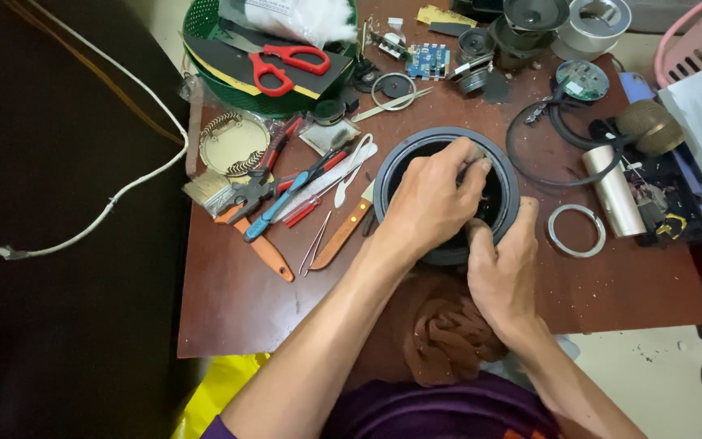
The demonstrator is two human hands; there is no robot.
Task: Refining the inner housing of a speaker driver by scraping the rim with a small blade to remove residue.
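A round dark grey speaker frame lies on the brown table in front of me. My left hand reaches over it from the near left, fingers curled down into its hollow and pinching something small that I cannot make out. My right hand grips the frame's near right rim, thumb up against the outer edge. The hands hide most of the inside of the frame.
Left of the frame lie pliers, screwdrivers, tweezers, a knife and a brush. Red scissors rest on a green basket. A metal ring, a metal tube, a black gasket ring, circuit boards and speaker parts lie right and behind. A brown rag hangs at the near edge.
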